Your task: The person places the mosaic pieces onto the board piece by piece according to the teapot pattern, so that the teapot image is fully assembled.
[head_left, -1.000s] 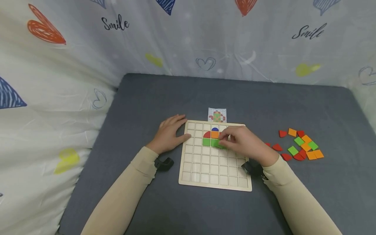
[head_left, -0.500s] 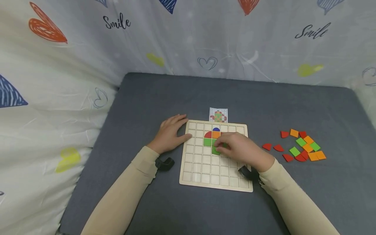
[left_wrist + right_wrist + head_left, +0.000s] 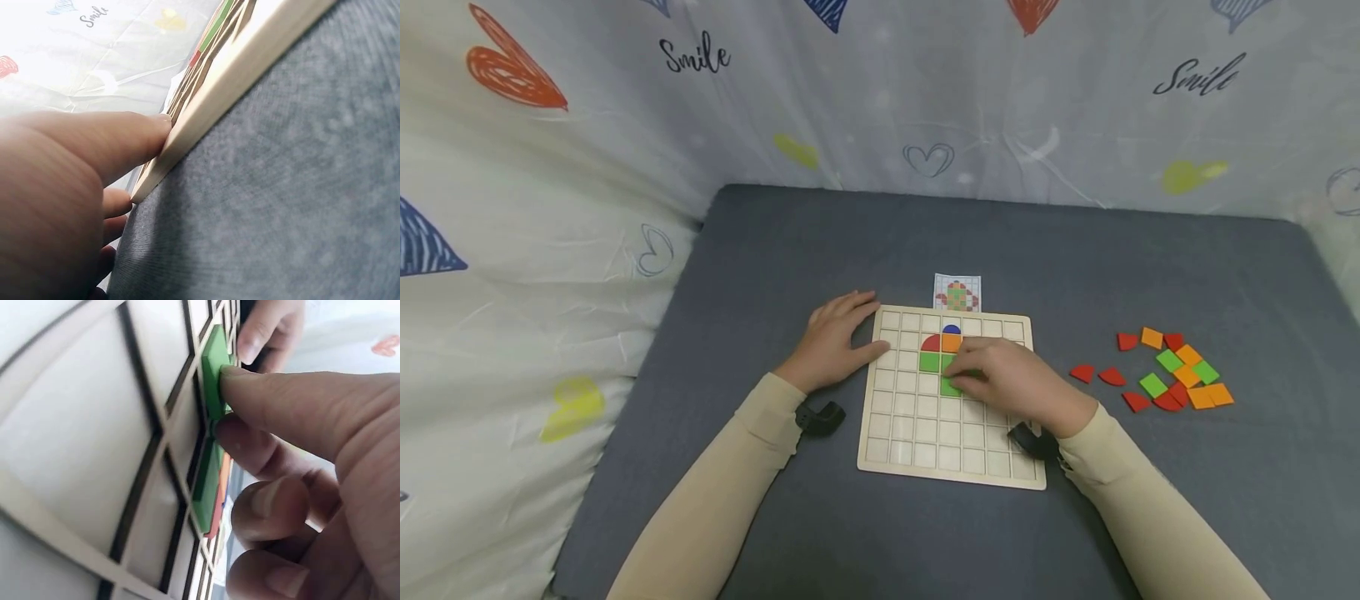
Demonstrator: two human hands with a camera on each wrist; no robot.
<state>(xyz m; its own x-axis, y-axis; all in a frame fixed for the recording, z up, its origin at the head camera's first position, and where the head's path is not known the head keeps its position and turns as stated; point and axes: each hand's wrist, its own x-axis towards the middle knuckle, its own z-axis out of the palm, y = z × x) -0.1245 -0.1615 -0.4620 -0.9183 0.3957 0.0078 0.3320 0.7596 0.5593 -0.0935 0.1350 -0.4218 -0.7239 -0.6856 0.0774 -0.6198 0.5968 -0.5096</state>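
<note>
A pale wooden grid board lies on the table. My left hand rests at its upper left edge, fingers fairly straight; in the left wrist view the thumb touches the rim. Over the middle of the board, my right hand pinches a green square tile between thumb and index finger, in a cell below the green row. A blue half-round tile, a red quarter-round tile, an orange square tile and green tiles sit in cells nearby. The fingers hide the row's right part.
A small printed pattern card lies at the board's far edge. Loose red, orange and green tiles are scattered to the right on the grey table. A printed white curtain hangs behind and on the left.
My right hand has come slightly nearer to me, from the green row to the cell below, where a green tile now shows. The left hand stays on the board's edge.
</note>
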